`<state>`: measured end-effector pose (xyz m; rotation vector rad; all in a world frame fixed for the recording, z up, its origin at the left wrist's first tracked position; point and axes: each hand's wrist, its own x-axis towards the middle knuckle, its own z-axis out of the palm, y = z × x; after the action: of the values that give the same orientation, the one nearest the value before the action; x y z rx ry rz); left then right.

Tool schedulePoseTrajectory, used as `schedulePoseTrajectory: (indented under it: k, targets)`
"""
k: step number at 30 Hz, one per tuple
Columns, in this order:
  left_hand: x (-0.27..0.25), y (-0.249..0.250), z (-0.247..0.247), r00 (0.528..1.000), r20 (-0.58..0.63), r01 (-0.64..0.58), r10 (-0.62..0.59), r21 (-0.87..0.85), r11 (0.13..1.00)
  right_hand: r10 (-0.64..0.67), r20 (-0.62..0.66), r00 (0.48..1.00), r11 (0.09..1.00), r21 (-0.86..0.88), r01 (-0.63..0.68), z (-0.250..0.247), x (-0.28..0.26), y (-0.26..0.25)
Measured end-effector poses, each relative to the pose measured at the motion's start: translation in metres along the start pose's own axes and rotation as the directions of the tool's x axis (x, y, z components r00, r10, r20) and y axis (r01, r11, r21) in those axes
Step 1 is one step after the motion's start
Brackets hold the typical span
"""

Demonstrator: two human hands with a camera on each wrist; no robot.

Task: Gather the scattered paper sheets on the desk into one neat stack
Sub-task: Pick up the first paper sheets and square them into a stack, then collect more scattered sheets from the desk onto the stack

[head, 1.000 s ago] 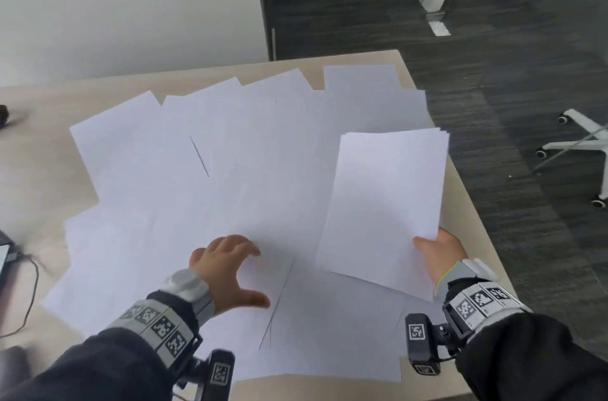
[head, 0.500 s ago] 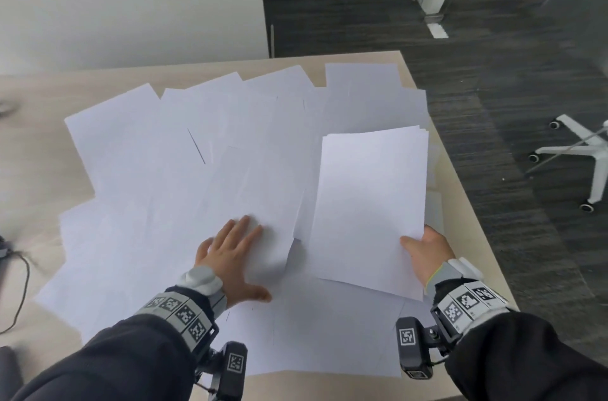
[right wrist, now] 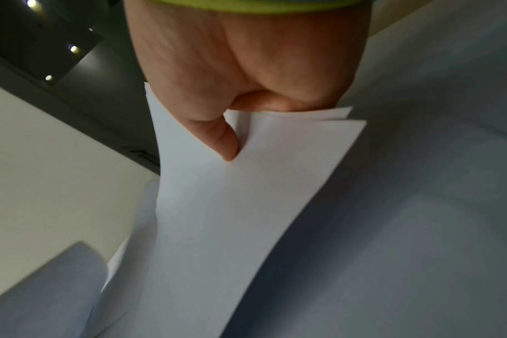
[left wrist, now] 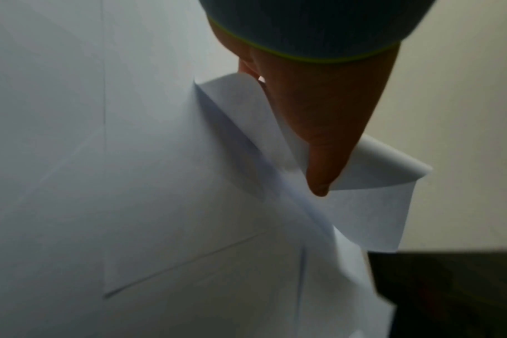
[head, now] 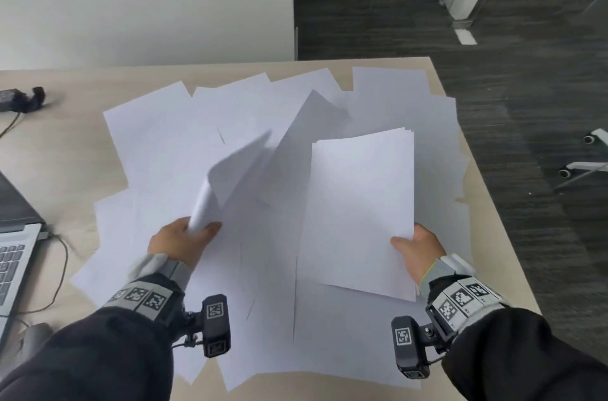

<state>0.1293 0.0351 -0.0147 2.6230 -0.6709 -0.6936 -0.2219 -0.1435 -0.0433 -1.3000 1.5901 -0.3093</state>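
Observation:
Several white paper sheets [head: 171,150] lie scattered and overlapping across the beige desk [head: 56,170]. My left hand [head: 184,241] pinches the near corner of one loose sheet [head: 243,167], which curls up off the pile; the left wrist view shows the thumb [left wrist: 327,146] pressed on that curled sheet [left wrist: 371,205]. At the right, my right hand [head: 418,249] grips a small stack of sheets [head: 358,210] by its near right corner, held a little above the pile. In the right wrist view the thumb [right wrist: 223,141] lies on top of the stack [right wrist: 232,217].
An open laptop [head: 13,236] with a plugged-in cable [head: 61,256] sits at the desk's left edge. A black power adapter [head: 19,99] lies at the far left. The desk's right edge [head: 487,190] drops to dark carpet, where a white chair base [head: 589,164] stands.
My left hand went from pressing flat on the pile to pinching a sheet and lifting it, so the sheet now curls upward. The right hand kept its stack, shifted slightly left.

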Motion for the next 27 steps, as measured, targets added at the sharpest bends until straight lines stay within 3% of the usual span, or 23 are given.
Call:
schedulePoseTrajectory:
  k: [2,5,10,13,15,19,21,25,27]
  targets:
    - [0.001,-0.006,-0.008,0.998,-0.058,0.024,-0.033,-0.155,0.988,-0.017,0.036,0.999,1.0,-0.023,0.018,0.01,0.001,-0.007]
    - [-0.008,-0.004,-0.011,0.995,-0.097,-0.059,0.034,-0.271,0.961,-0.028,0.087,0.996,0.998,-0.045,0.032,0.024,0.0,-0.015]
    - [-0.026,0.017,0.004,0.967,0.051,-0.232,0.249,-0.219,0.948,-0.044,0.152,0.987,0.999,-0.007,0.045,0.047,-0.001,-0.029]
    - [-0.034,0.031,0.026,0.902,0.184,-0.378,0.391,-0.104,0.92,-0.039,0.16,0.986,0.999,-0.019,0.043,0.049,-0.003,-0.034]
    - [-0.041,0.043,0.041,0.853,0.321,-0.445,0.412,0.031,0.895,-0.011,0.169,0.986,1.0,-0.013,0.013,0.047,-0.003,-0.034]
    - [-0.058,0.064,0.069,0.718,0.55,-0.624,0.426,0.238,0.745,0.054,0.181,0.982,0.996,0.064,-0.066,0.04,-0.007,-0.029]
    - [-0.064,0.065,0.083,0.693,0.592,-0.658,0.411,0.286,0.697,0.083,0.161,0.983,0.991,0.09,-0.098,0.038,-0.005,-0.024]
    - [-0.071,0.068,0.104,0.653,0.615,-0.713,0.442,0.303,0.632,0.261,0.127,0.957,0.95,0.142,-0.278,0.032,0.0,-0.008]
    - [-0.071,0.068,0.107,0.631,0.614,-0.734,0.474,0.275,0.621,0.207,0.166,0.964,0.956,0.177,-0.235,0.033,-0.002,0.0]
